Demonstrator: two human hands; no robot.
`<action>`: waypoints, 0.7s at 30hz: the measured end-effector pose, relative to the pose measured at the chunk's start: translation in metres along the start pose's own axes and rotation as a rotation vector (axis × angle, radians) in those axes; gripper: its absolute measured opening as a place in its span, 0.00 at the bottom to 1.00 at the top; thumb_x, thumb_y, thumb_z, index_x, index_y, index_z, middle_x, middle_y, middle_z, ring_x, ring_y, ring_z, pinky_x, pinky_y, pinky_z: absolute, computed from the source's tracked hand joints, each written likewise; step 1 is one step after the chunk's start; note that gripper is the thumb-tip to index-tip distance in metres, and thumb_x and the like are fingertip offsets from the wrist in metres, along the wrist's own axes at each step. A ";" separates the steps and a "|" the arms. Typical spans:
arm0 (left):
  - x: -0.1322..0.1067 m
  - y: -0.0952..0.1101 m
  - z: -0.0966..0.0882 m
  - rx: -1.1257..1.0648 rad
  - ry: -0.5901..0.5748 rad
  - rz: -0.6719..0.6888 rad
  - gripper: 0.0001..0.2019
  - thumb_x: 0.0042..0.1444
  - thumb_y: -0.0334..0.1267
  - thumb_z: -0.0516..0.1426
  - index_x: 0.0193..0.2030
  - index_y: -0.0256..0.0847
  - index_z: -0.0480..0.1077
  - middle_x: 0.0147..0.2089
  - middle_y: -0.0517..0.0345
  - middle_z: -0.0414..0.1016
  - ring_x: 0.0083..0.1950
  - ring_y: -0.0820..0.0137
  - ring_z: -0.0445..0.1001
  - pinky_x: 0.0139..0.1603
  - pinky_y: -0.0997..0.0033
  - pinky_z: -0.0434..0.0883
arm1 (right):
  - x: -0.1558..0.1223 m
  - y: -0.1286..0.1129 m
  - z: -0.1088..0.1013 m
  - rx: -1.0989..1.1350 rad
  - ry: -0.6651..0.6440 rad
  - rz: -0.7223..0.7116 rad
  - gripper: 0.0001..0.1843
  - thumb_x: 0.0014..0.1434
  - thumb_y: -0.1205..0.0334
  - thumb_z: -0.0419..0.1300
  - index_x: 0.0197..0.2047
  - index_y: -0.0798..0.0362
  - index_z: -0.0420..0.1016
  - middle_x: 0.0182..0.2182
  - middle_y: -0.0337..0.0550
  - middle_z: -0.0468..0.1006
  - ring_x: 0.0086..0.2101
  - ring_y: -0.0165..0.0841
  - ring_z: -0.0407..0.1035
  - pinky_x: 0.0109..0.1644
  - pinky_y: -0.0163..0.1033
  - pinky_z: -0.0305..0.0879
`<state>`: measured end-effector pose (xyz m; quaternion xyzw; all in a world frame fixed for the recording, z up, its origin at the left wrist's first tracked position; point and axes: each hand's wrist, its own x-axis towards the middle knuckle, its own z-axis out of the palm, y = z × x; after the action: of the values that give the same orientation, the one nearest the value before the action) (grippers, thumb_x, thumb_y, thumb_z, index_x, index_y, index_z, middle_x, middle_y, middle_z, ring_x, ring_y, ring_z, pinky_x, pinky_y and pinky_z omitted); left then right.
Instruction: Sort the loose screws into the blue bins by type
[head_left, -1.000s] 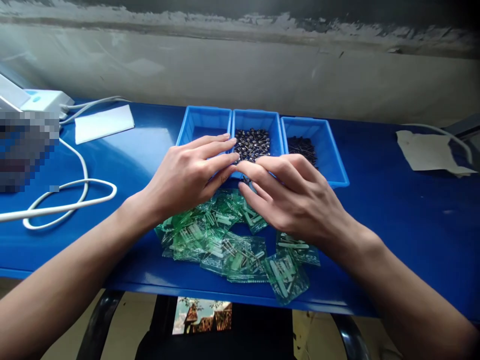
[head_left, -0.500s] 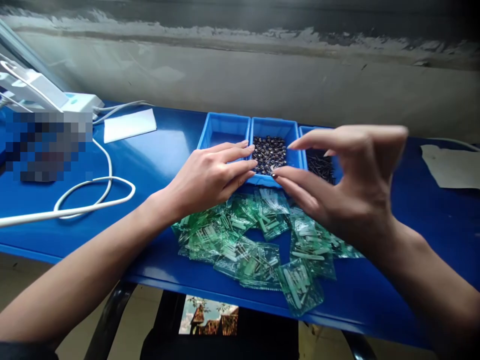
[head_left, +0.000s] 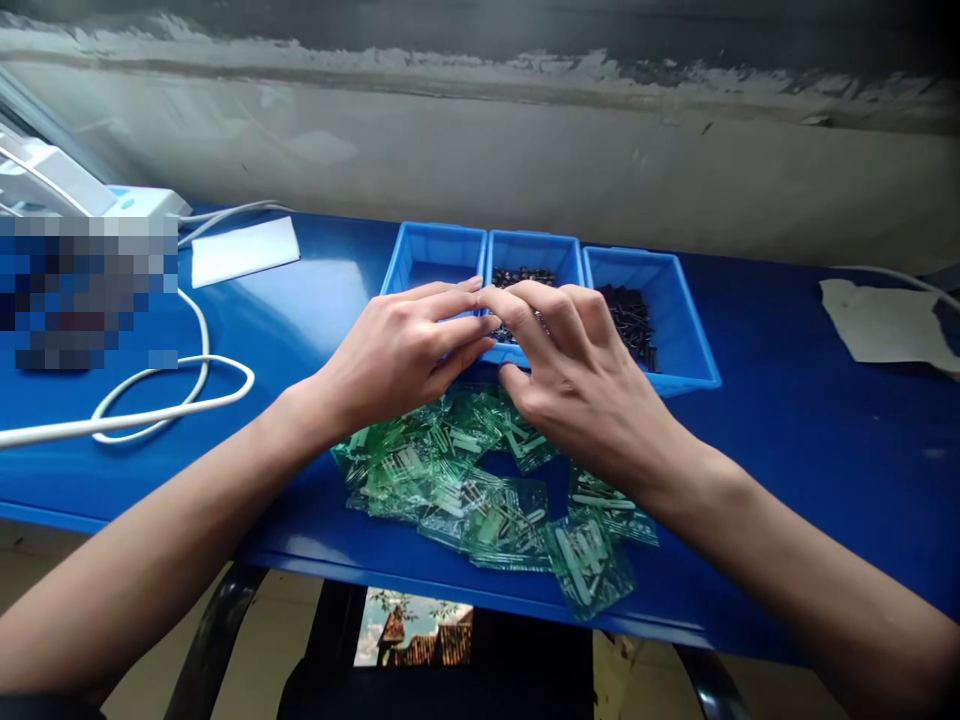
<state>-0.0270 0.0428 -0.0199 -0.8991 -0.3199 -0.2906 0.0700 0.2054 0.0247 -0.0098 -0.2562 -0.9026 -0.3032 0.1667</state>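
Note:
My left hand [head_left: 420, 340] reaches over the near wall between the left blue bin [head_left: 439, 258] and the middle blue bin [head_left: 574, 258]. Its fingers are stretched out and slightly apart, and I make out nothing in them. Bent over the middle bin, my right hand [head_left: 581, 365] has its index fingertip close against the left fingertips. A gap shows between its thumb and index finger; its other fingertips are hidden. Small dark metal fasteners [head_left: 525, 276] fill part of the middle bin. Dark screws [head_left: 631, 320] lie in the right blue bin [head_left: 694, 320].
Green clear bags [head_left: 510, 525] holding pale plugs and screws lie heaped before the bins. At left are a white cable [head_left: 206, 360], a white paper [head_left: 246, 250] and a white power strip [head_left: 146, 203]. A pale sheet [head_left: 885, 320] lies at right.
My right hand has moved left and forward, over the middle bin, its fingers turning downward and meeting the left fingertips. My left hand has barely moved. The view has shifted slightly.

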 end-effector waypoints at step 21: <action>0.001 -0.002 -0.001 -0.050 0.017 0.004 0.12 0.75 0.37 0.59 0.57 0.37 0.82 0.64 0.44 0.82 0.68 0.51 0.81 0.65 0.47 0.85 | -0.022 0.029 -0.026 0.346 -0.002 0.217 0.03 0.71 0.62 0.66 0.43 0.50 0.82 0.65 0.55 0.70 0.63 0.51 0.64 0.66 0.62 0.72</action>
<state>-0.0276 0.0445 -0.0183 -0.8987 -0.3102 -0.3057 0.0509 0.2434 0.0202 0.0129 -0.3196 -0.9086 -0.1236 0.2390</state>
